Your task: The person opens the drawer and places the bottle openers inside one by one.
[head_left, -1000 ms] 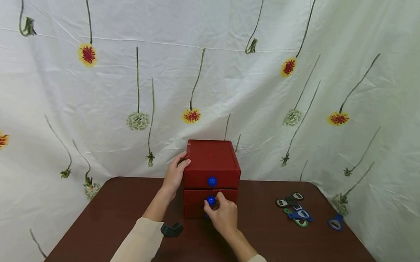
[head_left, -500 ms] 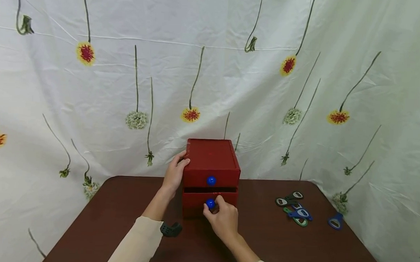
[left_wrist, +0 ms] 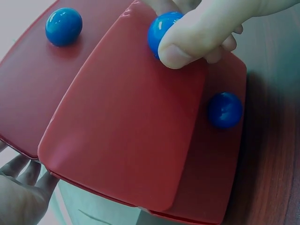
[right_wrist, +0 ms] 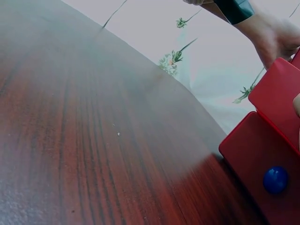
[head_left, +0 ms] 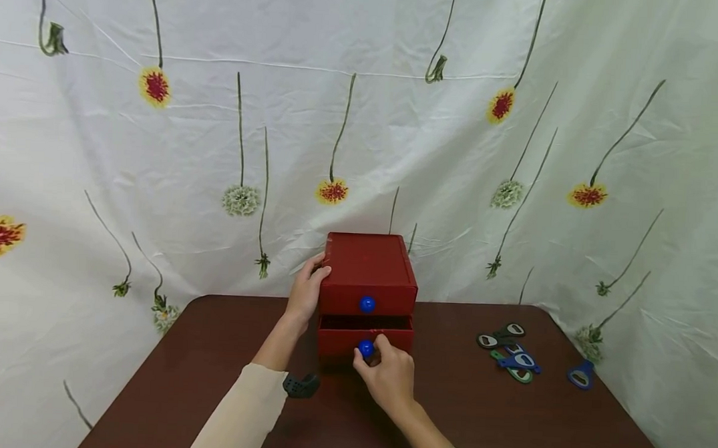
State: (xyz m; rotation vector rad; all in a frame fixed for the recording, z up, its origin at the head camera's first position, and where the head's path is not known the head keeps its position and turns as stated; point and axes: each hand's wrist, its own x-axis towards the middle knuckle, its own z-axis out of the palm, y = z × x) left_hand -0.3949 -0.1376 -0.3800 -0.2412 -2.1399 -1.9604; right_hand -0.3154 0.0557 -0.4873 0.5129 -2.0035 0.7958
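A red box of stacked drawers point(head_left: 369, 259) stands at the back of the table. My right hand point(head_left: 392, 378) pinches the blue round knob point(left_wrist: 161, 32) of the middle drawer point(left_wrist: 124, 112) between thumb and fingers. That drawer sticks out from the box, and a dark gap shows above its front. On the box's left side rests my left hand point(head_left: 305, 294), its thumb near the top front edge and its fingers along the side. Above sits the top drawer's blue knob point(head_left: 367, 304). The bottom drawer's knob point(left_wrist: 225, 110) shows in the left wrist view, below the pulled-out one.
Right of the box, several bottle openers lie in a loose pile, among them a black one point(head_left: 487, 341) and a blue one point(head_left: 519, 361). Another blue bottle opener point(head_left: 581, 376) lies apart near the table's right edge. A flowered white cloth point(head_left: 290, 147) hangs behind the brown table point(head_left: 477, 416).
My right hand has drawn the middle drawer outward by its knob, widening the gap above the drawer front. My left hand keeps its place on the box's side.
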